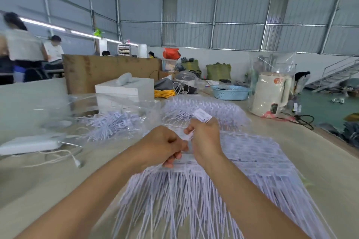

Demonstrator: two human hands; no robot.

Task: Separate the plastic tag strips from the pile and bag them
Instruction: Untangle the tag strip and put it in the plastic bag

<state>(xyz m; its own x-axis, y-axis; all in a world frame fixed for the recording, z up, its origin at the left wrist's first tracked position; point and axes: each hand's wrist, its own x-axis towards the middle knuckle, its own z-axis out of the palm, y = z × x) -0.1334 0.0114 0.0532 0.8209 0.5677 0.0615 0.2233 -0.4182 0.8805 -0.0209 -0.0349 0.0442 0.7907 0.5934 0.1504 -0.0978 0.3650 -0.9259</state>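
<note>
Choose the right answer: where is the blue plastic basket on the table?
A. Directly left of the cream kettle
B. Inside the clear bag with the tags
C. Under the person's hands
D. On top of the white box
A: the blue basket stands on the table's far side, directly left of the cream kettle, away from both hands and the white box.

white tag strips heaped on the counter, one strip lifted

the pile of plastic tag strips (pixel 242 163) spreads across the counter (pixel 48 184), pale lilac-white, label ends stacked in rows and long thin tails fanning toward the near edge. a second heap (pixel 206 108) arches just behind it. one strip (pixel 202 115) is raised above the pile, its printed label end poking up from the right hand (pixel 204 136), while the left hand (pixel 163 145) pinches its lower part. to the left, a loose bundle (pixel 112 122) lies under a clear plastic bag (pixel 116 103).
</note>
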